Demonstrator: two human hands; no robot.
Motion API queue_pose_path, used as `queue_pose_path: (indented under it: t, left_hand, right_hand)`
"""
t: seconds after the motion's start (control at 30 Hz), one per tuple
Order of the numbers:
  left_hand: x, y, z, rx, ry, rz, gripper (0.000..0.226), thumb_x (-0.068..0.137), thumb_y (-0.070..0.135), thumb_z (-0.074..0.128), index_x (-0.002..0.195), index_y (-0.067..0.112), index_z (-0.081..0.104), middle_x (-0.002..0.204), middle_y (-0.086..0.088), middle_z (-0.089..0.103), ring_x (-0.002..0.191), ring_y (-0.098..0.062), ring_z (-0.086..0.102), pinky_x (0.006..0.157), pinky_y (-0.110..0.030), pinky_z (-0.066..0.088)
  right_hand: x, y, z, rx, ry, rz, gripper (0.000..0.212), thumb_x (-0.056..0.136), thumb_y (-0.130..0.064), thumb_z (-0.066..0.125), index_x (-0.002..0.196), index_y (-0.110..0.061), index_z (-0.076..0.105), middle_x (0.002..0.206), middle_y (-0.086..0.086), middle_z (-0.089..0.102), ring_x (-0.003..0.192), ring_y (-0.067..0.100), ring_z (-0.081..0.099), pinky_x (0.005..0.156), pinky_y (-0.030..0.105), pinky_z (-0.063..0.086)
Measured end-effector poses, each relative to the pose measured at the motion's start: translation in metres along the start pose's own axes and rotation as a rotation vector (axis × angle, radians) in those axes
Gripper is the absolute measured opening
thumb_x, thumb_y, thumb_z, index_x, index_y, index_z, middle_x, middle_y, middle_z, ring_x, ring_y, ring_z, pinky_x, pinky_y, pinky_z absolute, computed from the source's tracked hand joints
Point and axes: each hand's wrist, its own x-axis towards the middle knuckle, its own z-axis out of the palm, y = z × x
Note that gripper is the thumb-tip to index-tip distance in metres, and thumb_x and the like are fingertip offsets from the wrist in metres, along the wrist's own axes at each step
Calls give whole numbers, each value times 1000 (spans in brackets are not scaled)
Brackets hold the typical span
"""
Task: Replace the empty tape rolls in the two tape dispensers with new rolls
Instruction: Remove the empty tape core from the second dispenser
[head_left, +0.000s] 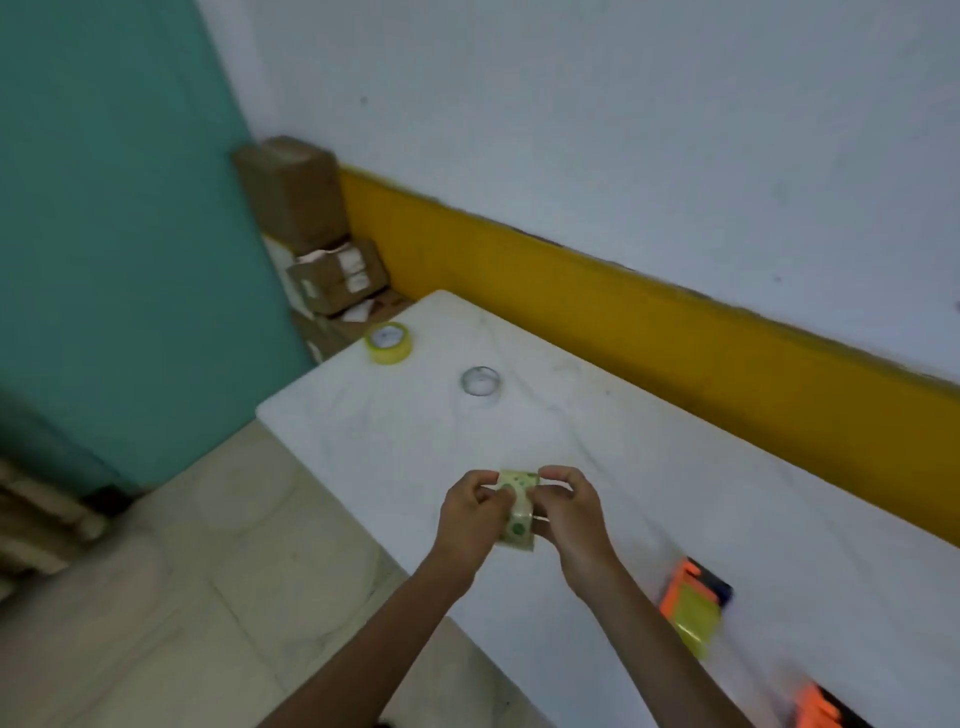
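Observation:
Both hands hold a pale green spotted tape roll (517, 506) above the near part of the white table (675, 493). My left hand (475, 512) grips its left side and my right hand (569, 512) pinches its top right. A yellowish tape roll (388, 343) lies flat near the table's far left corner. A clear, empty-looking roll core (481, 383) sits a little nearer. An orange and blue tape dispenser (696, 605) holding yellow tape lies at the right. Part of a second orange dispenser (818, 709) shows at the bottom right edge.
Stacked cardboard boxes (311, 234) stand on the floor past the table's far left corner, against a teal wall. A white wall with a yellow band (623, 317) runs along the table's far side. Beige tiled floor (182, 597) lies left of the table.

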Motion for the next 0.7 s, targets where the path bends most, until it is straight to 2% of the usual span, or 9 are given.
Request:
queue_pose_path:
  t: [0.17,0.37,0.5,0.63,0.7]
  left_hand:
    - [25,-16,-118,-6,83,-25,18,88,10,57,104,11,66,98,-16,71,92,-31,70,80,-40,58]
    - [44,-26,-212,-54,91,-23,19,88,7,56,104,6,65,90,-14,69,75,-22,66,69,-34,56]
    - [66,-25,-244,-42,34,-22,20,89,8,55,105,9,66,89,-10,69,76,-20,67,71,-34,57]
    - [96,-24,-255,-7,-13,-22,21,89,12,57,108,12,66,97,-11,71,86,-25,70,76,-38,59]
    - [113,-20,-258,24,-37,-20,21,87,15,58,107,16,66,97,-9,72,86,-22,70,73,-35,59]
  right_hand:
    - [-3,21,116,-74,-89,-2,23,84,0,52,102,-13,57,102,23,67,86,33,70,64,35,58]
    - [-1,38,209,-127,-135,1,23,87,0,51,106,-10,57,104,26,67,87,34,69,65,36,58]
    - [6,41,240,-115,-135,9,22,87,-2,53,106,-11,57,104,26,68,88,36,70,64,35,57]
    - [28,36,256,-112,-101,30,24,86,-1,50,107,-10,57,106,26,67,86,33,68,63,34,55]
    - [45,34,263,-112,-83,33,23,87,-2,50,106,-12,58,108,25,66,89,33,67,64,34,55]
